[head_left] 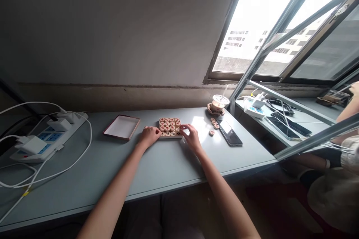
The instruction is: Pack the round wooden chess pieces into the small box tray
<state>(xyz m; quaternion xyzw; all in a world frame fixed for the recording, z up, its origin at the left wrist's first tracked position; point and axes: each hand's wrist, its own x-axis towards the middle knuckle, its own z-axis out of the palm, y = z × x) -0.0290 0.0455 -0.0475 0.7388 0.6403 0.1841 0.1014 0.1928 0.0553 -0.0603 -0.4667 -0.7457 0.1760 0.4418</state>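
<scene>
Several pale round discs [168, 123], reddish marks too small to read, fill the shallow box [171, 137] on the bench [157, 168]. The left hand [150, 135] curls against its edge. The right hand [191, 136] covers one corner. Both grips are unclear.

Plain grey wall [112, 26] fills the upper left of the frame; a pale blue-grey surface [157, 168] runs along its base. Upper right, an open metal-framed window [283, 22] admits bright daylight, with buildings [238, 39] beyond
</scene>
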